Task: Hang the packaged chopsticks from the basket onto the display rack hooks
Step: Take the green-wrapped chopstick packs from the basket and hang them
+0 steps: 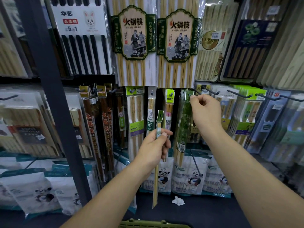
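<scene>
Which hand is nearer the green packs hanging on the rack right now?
Right. The right hand pinches the green packs at their top edge. The left hand is lower and to their left, gripping a slim pack upright.

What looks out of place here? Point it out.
A crumpled white paper scrap lies loose on the dark shelf, in front of the panda-printed bags: litter among packaged stock. The left hand holds a slim chopstick pack; the right hand pinches the top of a green chopstick pack.
</scene>
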Demonstrator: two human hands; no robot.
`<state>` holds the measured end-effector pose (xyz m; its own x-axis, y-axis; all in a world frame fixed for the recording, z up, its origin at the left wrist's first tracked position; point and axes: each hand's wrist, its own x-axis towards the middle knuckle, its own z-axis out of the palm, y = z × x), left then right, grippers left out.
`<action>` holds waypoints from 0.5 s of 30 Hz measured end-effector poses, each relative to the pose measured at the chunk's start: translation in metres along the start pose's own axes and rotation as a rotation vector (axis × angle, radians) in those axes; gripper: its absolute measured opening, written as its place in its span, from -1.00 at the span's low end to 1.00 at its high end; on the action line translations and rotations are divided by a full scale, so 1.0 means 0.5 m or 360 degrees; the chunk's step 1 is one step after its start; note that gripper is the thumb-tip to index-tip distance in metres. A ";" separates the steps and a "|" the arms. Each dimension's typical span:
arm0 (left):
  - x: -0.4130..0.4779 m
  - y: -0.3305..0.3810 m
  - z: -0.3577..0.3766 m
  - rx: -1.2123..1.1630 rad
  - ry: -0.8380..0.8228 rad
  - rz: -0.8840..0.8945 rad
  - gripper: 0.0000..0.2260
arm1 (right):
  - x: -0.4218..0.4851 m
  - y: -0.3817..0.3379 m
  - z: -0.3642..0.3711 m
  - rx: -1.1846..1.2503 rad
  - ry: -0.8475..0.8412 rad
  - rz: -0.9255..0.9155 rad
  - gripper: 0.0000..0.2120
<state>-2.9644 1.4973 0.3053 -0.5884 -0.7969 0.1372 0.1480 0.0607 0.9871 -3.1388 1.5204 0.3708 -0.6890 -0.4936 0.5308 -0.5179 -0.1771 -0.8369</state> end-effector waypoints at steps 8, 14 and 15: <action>-0.001 -0.005 -0.003 -0.0009 -0.0001 -0.0003 -0.77 | 0.000 0.002 0.002 -0.0050 -0.0023 0.0020 -0.68; 0.005 -0.011 -0.004 -0.0005 -0.0013 -0.0008 -0.79 | 0.002 0.015 0.006 -0.0135 -0.0028 0.0003 -0.70; 0.006 -0.013 -0.005 -0.0006 -0.0013 -0.0009 -0.83 | 0.003 0.016 0.007 -0.0158 -0.0021 -0.0006 -0.70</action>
<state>-2.9653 1.4930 0.2993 -0.5955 -0.7924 0.1322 0.1477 0.0537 0.9876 -3.1423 1.5152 0.3645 -0.6804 -0.5045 0.5316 -0.5686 -0.0943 -0.8172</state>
